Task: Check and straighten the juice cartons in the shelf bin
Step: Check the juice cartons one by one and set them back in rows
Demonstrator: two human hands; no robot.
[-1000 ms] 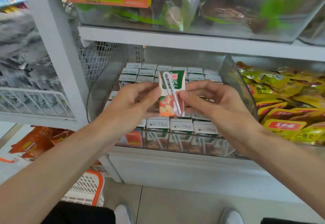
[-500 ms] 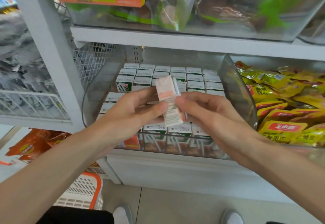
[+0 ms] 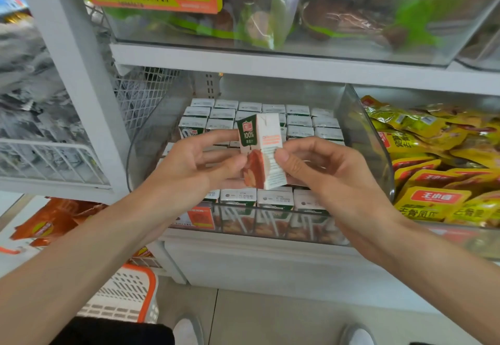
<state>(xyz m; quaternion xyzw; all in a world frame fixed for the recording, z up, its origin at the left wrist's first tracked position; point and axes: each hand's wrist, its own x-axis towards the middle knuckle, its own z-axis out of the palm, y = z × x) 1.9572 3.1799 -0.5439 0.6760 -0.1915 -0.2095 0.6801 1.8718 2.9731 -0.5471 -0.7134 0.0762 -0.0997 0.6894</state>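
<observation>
Left hand and right hand pinch one juice carton upright between them, checking it; next it likely needs seating squarely into the shelf bin beyond them.

The person's arms are bare. The left forearm and the right forearm are uncovered from the frame's edge to the wrist. Each ends in a bare grip, the left grip and the right grip. The nail on the right thumb is cut short. Low on the left, a black garment shows, though its cut cannot be told. The left shoe and the right shoe are pale grey-white with rounded toes.
</observation>
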